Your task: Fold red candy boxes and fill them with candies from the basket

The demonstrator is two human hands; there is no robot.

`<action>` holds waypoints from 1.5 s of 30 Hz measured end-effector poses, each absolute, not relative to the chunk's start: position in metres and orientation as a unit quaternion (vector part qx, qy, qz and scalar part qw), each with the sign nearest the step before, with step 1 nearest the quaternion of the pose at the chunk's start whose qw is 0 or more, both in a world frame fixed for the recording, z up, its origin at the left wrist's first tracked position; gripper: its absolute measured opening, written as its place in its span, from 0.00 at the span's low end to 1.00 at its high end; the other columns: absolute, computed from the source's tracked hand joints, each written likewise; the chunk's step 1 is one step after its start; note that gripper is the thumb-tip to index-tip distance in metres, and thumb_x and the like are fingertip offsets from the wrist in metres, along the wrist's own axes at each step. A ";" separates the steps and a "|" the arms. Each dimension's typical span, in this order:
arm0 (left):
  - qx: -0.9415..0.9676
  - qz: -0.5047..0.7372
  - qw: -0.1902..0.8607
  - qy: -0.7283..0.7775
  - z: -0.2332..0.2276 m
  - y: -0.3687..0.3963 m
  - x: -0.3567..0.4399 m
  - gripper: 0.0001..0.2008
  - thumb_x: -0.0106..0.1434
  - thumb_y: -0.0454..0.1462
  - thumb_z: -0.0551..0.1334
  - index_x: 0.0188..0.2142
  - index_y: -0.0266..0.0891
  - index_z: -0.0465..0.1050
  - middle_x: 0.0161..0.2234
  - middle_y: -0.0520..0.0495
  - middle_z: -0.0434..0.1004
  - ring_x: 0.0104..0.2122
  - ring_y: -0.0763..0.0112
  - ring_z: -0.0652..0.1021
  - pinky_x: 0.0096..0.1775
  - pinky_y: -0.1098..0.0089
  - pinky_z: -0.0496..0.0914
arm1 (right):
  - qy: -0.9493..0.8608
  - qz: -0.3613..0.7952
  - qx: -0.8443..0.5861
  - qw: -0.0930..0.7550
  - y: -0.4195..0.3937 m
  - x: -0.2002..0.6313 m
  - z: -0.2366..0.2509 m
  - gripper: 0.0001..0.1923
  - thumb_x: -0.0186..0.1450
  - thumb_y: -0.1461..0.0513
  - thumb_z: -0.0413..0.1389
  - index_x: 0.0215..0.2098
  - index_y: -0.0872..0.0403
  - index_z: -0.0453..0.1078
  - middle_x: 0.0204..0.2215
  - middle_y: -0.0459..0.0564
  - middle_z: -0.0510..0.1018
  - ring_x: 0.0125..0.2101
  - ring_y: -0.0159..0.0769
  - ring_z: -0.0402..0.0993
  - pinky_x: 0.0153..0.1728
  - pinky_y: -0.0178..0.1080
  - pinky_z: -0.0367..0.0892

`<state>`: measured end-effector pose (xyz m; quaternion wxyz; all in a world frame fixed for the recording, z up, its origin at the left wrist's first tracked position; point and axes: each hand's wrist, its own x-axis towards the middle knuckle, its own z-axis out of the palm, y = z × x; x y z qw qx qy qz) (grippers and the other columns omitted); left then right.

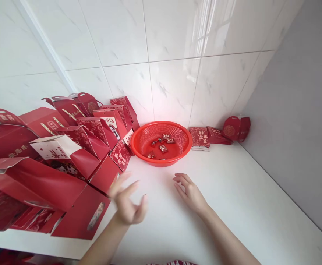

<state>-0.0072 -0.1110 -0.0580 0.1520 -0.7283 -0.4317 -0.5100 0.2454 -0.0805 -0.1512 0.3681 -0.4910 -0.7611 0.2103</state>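
Observation:
My left hand (127, 202) hovers over the white counter, blurred, fingers spread, holding nothing, right beside the nearest red gift box (80, 215). My right hand (188, 192) rests low over the counter with fingers loosely apart, empty, a short way in front of the red plastic basket (177, 129). Several small wrapped candies (163, 148) lie on the basket's bottom.
A heap of red paper gift boxes (47, 162) with rope handles covers the left of the white counter (232, 206). Flat red packets (200, 137) and a small red box (236, 128) sit by the tiled wall at the right. A grey wall borders the right side.

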 end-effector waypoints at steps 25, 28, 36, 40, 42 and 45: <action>-0.868 -0.132 -0.120 -0.463 -0.169 -0.031 0.094 0.39 0.66 0.56 0.52 0.70 0.42 0.45 0.71 0.42 0.39 0.70 0.54 0.45 0.67 0.42 0.42 | -0.480 0.043 -0.852 0.207 0.061 0.306 -0.205 0.41 0.70 0.47 0.38 0.69 0.69 0.46 0.69 0.67 0.48 0.68 0.57 0.41 0.63 0.65 0.33; -0.866 -0.135 -0.131 -0.464 -0.169 -0.032 0.093 0.39 0.66 0.56 0.52 0.70 0.41 0.47 0.71 0.42 0.40 0.70 0.53 0.46 0.67 0.42 0.42 | -0.474 0.037 -0.849 0.229 0.070 0.310 -0.205 0.39 0.69 0.49 0.40 0.68 0.70 0.49 0.68 0.70 0.51 0.68 0.58 0.43 0.63 0.64 0.35; -0.866 -0.143 -0.150 -0.456 -0.169 -0.030 0.087 0.37 0.67 0.55 0.51 0.70 0.43 0.47 0.71 0.43 0.42 0.70 0.52 0.48 0.67 0.41 0.46 | -0.534 0.069 -0.785 0.305 0.065 0.327 -0.205 0.28 0.67 0.55 0.47 0.62 0.58 0.57 0.57 0.58 0.72 0.57 0.45 0.67 0.63 0.51 0.50; -0.869 -0.133 -0.165 -0.447 -0.169 -0.031 0.084 0.36 0.68 0.53 0.50 0.70 0.44 0.44 0.71 0.44 0.40 0.70 0.52 0.47 0.67 0.41 0.48 | -0.560 0.092 -0.761 0.315 0.067 0.328 -0.205 0.28 0.68 0.56 0.48 0.64 0.53 0.55 0.59 0.54 0.72 0.60 0.43 0.65 0.65 0.53 0.45; -0.873 -0.133 -0.173 -0.436 -0.169 -0.034 0.080 0.35 0.69 0.52 0.49 0.71 0.47 0.42 0.71 0.46 0.38 0.70 0.52 0.46 0.67 0.40 0.48 | -0.565 0.099 -0.755 0.317 0.068 0.329 -0.205 0.27 0.68 0.56 0.48 0.64 0.52 0.55 0.59 0.53 0.71 0.61 0.41 0.64 0.65 0.54 0.44; -0.880 -0.128 -0.184 -0.418 -0.168 -0.039 0.073 0.35 0.69 0.50 0.50 0.71 0.50 0.39 0.71 0.50 0.37 0.70 0.52 0.46 0.67 0.40 0.49 | -0.565 0.103 -0.753 0.321 0.068 0.330 -0.205 0.27 0.69 0.57 0.47 0.65 0.53 0.54 0.59 0.54 0.72 0.61 0.40 0.64 0.65 0.53 0.45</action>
